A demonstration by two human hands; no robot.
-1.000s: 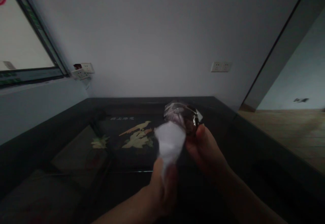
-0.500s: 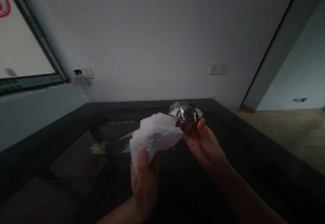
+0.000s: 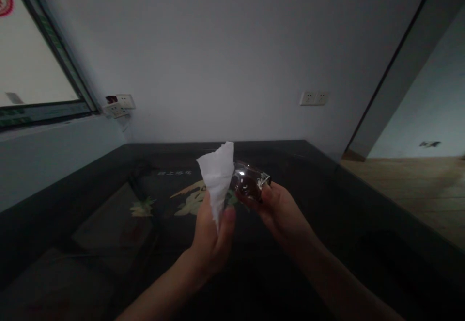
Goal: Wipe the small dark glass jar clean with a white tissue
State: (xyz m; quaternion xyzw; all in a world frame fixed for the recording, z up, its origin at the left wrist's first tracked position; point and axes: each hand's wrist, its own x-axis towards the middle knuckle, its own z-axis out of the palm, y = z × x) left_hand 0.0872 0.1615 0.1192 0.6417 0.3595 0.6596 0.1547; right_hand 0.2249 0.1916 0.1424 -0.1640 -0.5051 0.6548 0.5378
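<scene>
Item one: tissue, white, ragged along the top, fanned upward and narrowing to a point at its lower end. Held in my left hand, thumb and fingers pinched together on the narrow end.

Item two: dark piece, brown, glossy, with bright reflections (its exact kind I cannot tell). Held by its right side in my right hand, thumb in front, the other fingers underneath, parted only by its thickness.

Placement: both items raised over the tabletop, side by side, the tissue's right edge meeting the dark piece's left end in view; whether they touch, I cannot tell.

Tabletop: black, shiny; bears a pale bird motif partly behind the tissue, a flower motif farther left, and a line of lettering above.

Surroundings: grey wall with double socket; window at left; wooden floor at right.
</scene>
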